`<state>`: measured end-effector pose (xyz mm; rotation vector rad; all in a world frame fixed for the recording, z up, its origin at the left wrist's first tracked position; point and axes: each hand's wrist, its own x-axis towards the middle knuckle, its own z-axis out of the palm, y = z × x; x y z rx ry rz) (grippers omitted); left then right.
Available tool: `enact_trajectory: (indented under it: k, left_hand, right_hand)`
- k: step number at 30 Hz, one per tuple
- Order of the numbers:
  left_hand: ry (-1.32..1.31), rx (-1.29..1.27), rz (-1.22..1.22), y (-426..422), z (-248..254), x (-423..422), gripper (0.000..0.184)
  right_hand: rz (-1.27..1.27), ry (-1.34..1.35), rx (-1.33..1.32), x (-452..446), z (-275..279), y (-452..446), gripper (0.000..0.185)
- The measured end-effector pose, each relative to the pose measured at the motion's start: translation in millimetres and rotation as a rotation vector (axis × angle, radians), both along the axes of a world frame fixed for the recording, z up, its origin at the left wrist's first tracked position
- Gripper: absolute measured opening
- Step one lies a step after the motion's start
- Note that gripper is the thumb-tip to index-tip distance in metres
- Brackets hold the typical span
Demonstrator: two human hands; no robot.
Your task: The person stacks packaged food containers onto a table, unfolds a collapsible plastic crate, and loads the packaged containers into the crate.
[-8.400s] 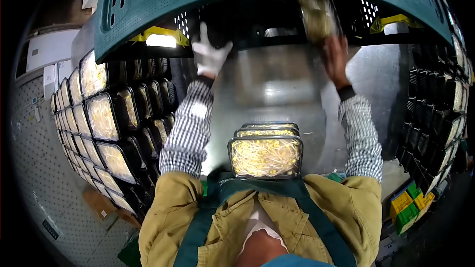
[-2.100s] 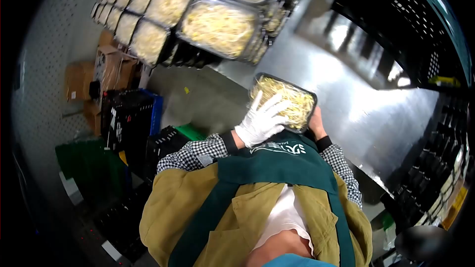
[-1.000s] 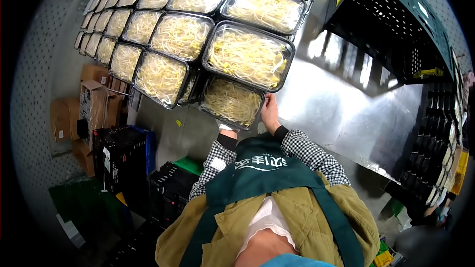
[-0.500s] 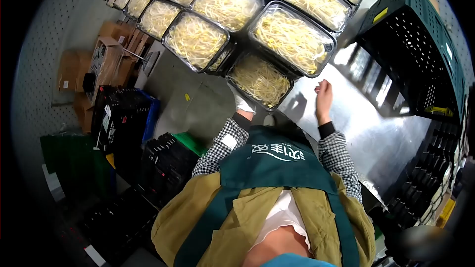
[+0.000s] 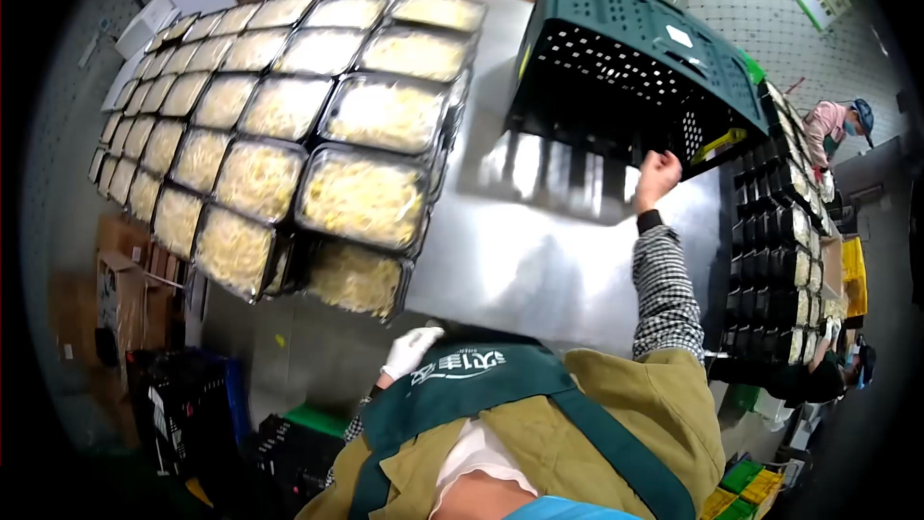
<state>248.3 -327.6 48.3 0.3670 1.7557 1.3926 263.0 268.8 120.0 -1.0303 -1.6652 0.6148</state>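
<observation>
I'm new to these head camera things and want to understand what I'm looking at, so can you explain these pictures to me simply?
Sure. There's no machine here, just a person working by hand. Every picture comes from one camera worn on the head, looking forward and down, so the apron appears at the bottom.

The metal table carries rows of black trays of pale sprouts on the person's left. Further off is a dark green crate, lying on its side. More black trays are stacked at the right.

The left hand, in a white glove, is near the apron, just below the closest tray. The bare right hand is by the crate's opening, fingers partly curled. I can't see anything held in either hand.
</observation>
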Motion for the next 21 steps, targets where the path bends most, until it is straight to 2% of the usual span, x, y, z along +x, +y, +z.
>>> enact_trajectory:
  k: [1,2,3,4,5,6,7,8,9,10,11,12,13,14,15,16,17,18,19,20,21]
  left_hand:
    - [-0.060,0.095,-0.058,35.3,14.0,-2.4,0.030]
    - [-0.120,0.187,-0.110,70.9,26.4,-5.7,0.037]
    - [-0.018,0.253,-0.101,113.2,51.9,-14.1,0.044]
    - [0.085,0.313,-0.087,158.8,74.5,-29.2,0.052]
    - [0.080,0.256,-0.046,204.0,76.4,-50.5,0.064]
    - [0.292,0.276,0.017,250.9,91.3,-75.6,0.070]
    - [0.332,0.323,0.128,300.1,86.3,-103.6,0.076]
    - [0.356,0.415,0.252,343.7,91.1,-132.5,0.079]
    - [0.575,0.342,0.364,380.3,89.6,-162.7,0.085]
    - [0.771,0.097,0.472,406.7,104.3,-183.1,0.091]
    - [0.716,0.029,0.490,425.8,115.2,-200.8,0.095]
    - [0.794,0.057,0.542,438.4,121.2,-211.8,0.094]
    - [0.787,0.023,0.551,452.3,117.2,-227.0,0.086]
    - [0.786,-0.006,0.559,464.8,107.5,-240.6,0.079]
    - [0.761,-0.039,0.535,472.2,93.1,-250.9,0.069]
    - [0.741,-0.070,0.515,477.6,77.4,-264.5,0.059]
    - [0.794,-0.079,0.588,484.3,57.8,-274.7,0.042]
    - [0.762,-0.193,0.547,478.4,90.7,-260.4,0.037]
    - [0.723,-0.133,0.549,476.5,103.0,-255.9,0.036]
    - [0.686,-0.069,0.547,474.9,113.8,-253.6,0.035]
    - [0.783,-0.024,0.568,470.6,132.6,-246.0,0.036]
  right_hand:
    - [-0.140,0.160,0.055,19.4,-9.5,50.2,0.042]
    - [-0.205,0.077,0.045,48.5,-2.4,95.0,0.049]
    - [-0.409,-0.104,0.020,68.3,22.5,107.7,0.058]
    - [-0.551,-0.313,0.087,92.9,4.7,169.4,0.068]
    - [-0.518,-0.352,-0.071,106.1,22.4,182.9,0.074]
    - [-0.474,-0.447,-0.184,116.5,35.0,199.1,0.084]
    - [-0.400,-0.513,-0.197,125.7,37.3,227.9,0.095]
    - [-0.298,-0.504,-0.086,136.9,16.1,274.1,0.100]
    - [-0.142,-0.376,-0.013,142.1,-3.5,310.4,0.085]
    - [0.215,-0.193,-0.264,142.3,1.4,328.5,0.071]
    - [0.216,-0.014,-0.155,133.6,-10.6,335.6,0.057]
    - [0.309,0.197,-0.046,134.0,-41.2,360.8,0.051]
    - [0.129,0.147,-0.236,128.1,-37.5,347.4,0.047]
    - [0.463,0.499,-0.381,146.4,-83.4,410.0,0.048]
    - [0.243,0.002,-0.084,138.2,-39.1,350.5,0.045]
    - [0.379,0.002,-0.173,145.3,-42.7,351.8,0.039]
    - [0.400,0.041,-0.170,142.7,-39.0,342.0,0.033]
    - [0.406,0.051,-0.178,143.2,-37.2,340.7,0.033]
    - [0.351,-0.128,-0.161,148.7,-33.8,347.0,0.034]
    - [0.308,-0.132,-0.146,155.0,-34.9,358.6,0.037]
    - [0.611,0.448,-0.562,166.4,-23.9,370.0,0.039]
